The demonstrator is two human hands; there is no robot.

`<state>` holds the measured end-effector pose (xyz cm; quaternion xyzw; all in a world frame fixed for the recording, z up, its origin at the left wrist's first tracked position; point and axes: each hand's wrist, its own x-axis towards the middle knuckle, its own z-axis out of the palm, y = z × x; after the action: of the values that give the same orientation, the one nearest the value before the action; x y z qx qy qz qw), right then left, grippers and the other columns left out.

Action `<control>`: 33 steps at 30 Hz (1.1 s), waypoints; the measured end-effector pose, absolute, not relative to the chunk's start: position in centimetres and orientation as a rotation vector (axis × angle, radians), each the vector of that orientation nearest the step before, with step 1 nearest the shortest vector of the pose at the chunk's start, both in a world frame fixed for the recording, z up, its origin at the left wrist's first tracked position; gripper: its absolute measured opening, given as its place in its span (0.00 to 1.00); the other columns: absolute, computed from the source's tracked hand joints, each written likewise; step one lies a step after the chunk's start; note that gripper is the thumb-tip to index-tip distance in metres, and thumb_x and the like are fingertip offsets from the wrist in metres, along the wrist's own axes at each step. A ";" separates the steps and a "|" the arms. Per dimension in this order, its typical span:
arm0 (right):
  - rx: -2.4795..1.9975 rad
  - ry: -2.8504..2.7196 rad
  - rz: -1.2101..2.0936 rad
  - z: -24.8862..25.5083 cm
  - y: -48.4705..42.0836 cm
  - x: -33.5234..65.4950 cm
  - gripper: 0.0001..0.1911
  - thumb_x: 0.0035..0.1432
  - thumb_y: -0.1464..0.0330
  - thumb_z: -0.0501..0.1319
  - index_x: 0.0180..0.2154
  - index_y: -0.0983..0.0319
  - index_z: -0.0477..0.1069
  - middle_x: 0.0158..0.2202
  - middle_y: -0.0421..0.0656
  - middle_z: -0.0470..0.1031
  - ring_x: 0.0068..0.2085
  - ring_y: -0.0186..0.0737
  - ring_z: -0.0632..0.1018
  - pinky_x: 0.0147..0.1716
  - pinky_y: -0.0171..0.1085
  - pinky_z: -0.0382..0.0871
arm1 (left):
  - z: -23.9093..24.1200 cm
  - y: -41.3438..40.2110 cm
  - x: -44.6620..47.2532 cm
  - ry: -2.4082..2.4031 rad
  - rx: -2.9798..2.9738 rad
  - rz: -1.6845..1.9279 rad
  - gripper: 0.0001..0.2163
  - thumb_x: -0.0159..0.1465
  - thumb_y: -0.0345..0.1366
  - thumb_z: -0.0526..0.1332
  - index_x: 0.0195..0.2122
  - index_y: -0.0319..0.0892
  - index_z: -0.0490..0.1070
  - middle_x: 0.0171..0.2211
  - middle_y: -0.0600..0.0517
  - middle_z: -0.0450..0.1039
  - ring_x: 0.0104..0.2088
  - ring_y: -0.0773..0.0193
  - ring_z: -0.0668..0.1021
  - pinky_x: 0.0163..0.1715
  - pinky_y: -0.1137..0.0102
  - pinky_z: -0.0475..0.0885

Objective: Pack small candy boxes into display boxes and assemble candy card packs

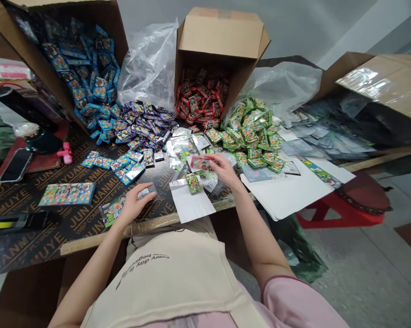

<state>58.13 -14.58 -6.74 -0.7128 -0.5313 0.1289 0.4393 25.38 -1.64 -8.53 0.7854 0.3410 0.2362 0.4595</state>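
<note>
My left hand [137, 201] is closed near the table's front edge, its fingers on a small greyish packet [146, 192] partly covered by them. Beside it lies a flat green printed card [112, 210]. My right hand [224, 169] pinches a small packet with red and pink print [200, 162], slightly blurred, over loose clear bags and printed pieces. Just below, a small green box [193, 183] rests on a white sheet [191, 205].
Piles of purple boxes [144, 120] and green boxes [253, 130] cover the back. Cartons hold blue boxes [99, 89] and red boxes [202, 100]. Clear bags [325, 134] lie right, a phone [17, 165] left. A red stool [342, 212] stands beyond the table.
</note>
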 end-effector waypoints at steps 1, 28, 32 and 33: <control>-1.653 -1.450 0.476 -6.1 -14.0 56.3 0.18 0.62 0.62 0.53 0.49 0.62 0.74 0.45 0.49 0.75 0.46 0.45 0.75 0.46 0.44 0.69 | -8.1 -2.1 26.1 0.826 1.813 0.555 0.22 0.58 0.50 0.63 0.46 0.40 0.77 0.47 0.44 0.78 0.48 0.53 0.78 0.51 0.59 0.70; -1.663 -1.967 0.103 -10.5 -9.6 45.3 0.37 0.54 0.52 0.65 0.61 0.59 0.59 0.56 0.51 0.71 0.55 0.54 0.70 0.54 0.50 0.51 | -12.0 0.7 20.2 0.891 2.628 0.327 0.48 0.49 0.42 0.70 0.68 0.42 0.47 0.52 0.42 0.68 0.52 0.48 0.71 0.56 0.54 0.60; -1.519 -2.122 0.292 -9.5 -9.6 44.7 0.40 0.52 0.55 0.67 0.62 0.60 0.57 0.56 0.51 0.70 0.54 0.53 0.71 0.54 0.50 0.53 | -11.1 0.3 20.4 0.827 2.565 0.422 0.51 0.49 0.40 0.70 0.69 0.42 0.40 0.54 0.42 0.68 0.54 0.48 0.70 0.58 0.53 0.59; -1.469 -2.147 0.345 -9.3 -9.6 44.7 0.41 0.52 0.56 0.68 0.63 0.60 0.56 0.57 0.51 0.70 0.54 0.52 0.71 0.54 0.50 0.54 | -10.9 0.3 20.4 0.801 2.552 0.427 0.51 0.49 0.39 0.69 0.70 0.43 0.39 0.55 0.43 0.67 0.54 0.49 0.70 0.59 0.53 0.59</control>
<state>44.66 -9.57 -9.29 -0.5413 -0.7908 0.1269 0.2559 20.43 0.26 -10.86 0.9202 0.2888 0.1541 0.2148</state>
